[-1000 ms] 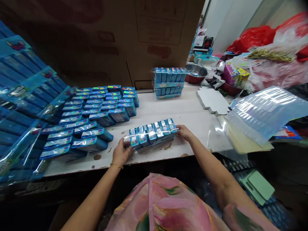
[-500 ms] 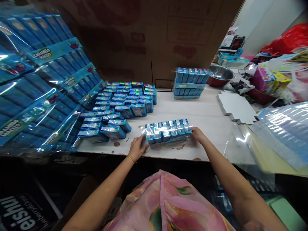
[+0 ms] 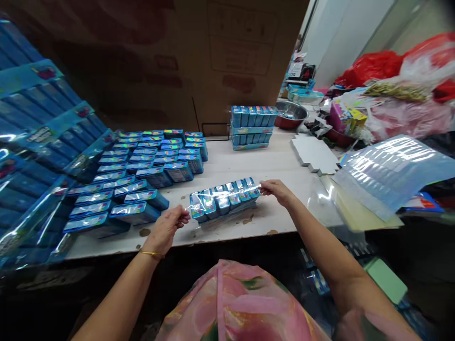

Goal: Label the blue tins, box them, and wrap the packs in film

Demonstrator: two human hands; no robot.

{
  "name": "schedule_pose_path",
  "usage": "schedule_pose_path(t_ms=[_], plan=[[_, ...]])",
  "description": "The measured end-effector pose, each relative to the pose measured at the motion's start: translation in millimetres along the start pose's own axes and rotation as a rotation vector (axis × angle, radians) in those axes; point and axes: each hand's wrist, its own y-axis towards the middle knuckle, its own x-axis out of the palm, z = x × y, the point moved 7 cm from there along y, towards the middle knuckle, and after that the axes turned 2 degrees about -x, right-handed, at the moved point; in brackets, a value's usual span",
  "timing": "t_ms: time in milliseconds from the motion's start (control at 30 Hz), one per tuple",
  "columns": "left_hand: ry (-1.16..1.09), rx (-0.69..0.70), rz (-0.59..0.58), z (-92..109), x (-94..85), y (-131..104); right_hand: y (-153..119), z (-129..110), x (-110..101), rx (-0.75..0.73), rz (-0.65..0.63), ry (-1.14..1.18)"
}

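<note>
A row of small blue boxes (image 3: 223,204) in a clear plastic wrap (image 3: 212,193) lies near the table's front edge. Off its left end is my left hand (image 3: 164,232), closed, its fingertips pinching the edge of the wrap. My right hand (image 3: 277,191) pinches the wrap at the other end, thumb and fingers together. Glare on the plastic hides parts of the box tops. To the left, several rows of loose blue boxes (image 3: 142,168) stand on the white table (image 3: 227,163).
Wrapped packs (image 3: 251,130) are stacked at the back before a large cardboard box (image 3: 185,57). Big wrapped packs (image 3: 39,137) rise at the far left. On the right are a metal bowl (image 3: 293,113), white card pieces (image 3: 314,154) and clear plastic sheets (image 3: 394,166).
My left hand has drawn away leftward from the end of the row, and my right hand has lifted slightly to the wrap's upper corner. The view has turned right.
</note>
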Motion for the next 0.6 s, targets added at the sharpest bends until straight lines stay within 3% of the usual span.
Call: schedule_pose_path(t_ms=[167, 267, 333, 467, 600], plan=[[0.025, -0.086, -0.037, 15, 8.7, -11, -5, -15, 14, 0.007, 0.0, -0.007], [0.09, -0.016, 0.012, 27, 5.7, -4, -1, -24, 19, -0.024, 0.009, 0.049], [0.096, 0.064, 0.037, 46, 7.6, 7, 6, -37, 15, -0.076, 0.05, 0.07], [0.05, 0.138, 0.027, 110, 30.6, 40, 28, -88, -12, -0.173, 0.152, 0.027], [0.05, 0.337, 0.022, 210, 70.4, 78, 62, -171, -60, -0.364, 0.29, -0.054]])
